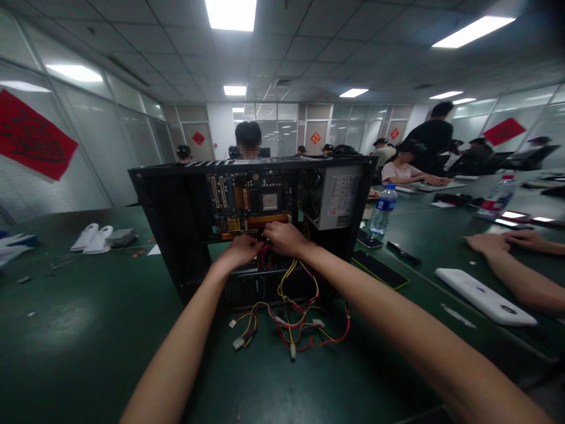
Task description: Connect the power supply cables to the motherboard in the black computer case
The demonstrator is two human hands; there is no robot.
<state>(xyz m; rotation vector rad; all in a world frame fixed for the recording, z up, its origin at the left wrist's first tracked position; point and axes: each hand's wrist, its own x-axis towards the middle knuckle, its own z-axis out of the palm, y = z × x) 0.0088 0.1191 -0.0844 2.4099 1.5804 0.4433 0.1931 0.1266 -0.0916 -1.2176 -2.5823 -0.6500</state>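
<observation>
A black computer case [161,224] stands open on the table in front of me, its inside facing me. The motherboard [282,191] is mounted in it, and a grey power supply [339,200] with a fan sits at the upper right. Both of my hands reach to the board's lower edge. My left hand [242,250] has its fingers bent and pinched by a dark red bundle of wires [263,257]. Just right of it, my right hand [286,237] is curled with the fingers pressed together. What lies between the fingertips is hidden. Loose power cables [286,324] with white connectors spill onto the table.
On the green table [101,318], white objects [95,238] and a grey block [120,237] lie left. To the right are a water bottle [383,212], a dark phone [380,268] and a white device [485,296]. Another person's hands [497,244] rest at far right.
</observation>
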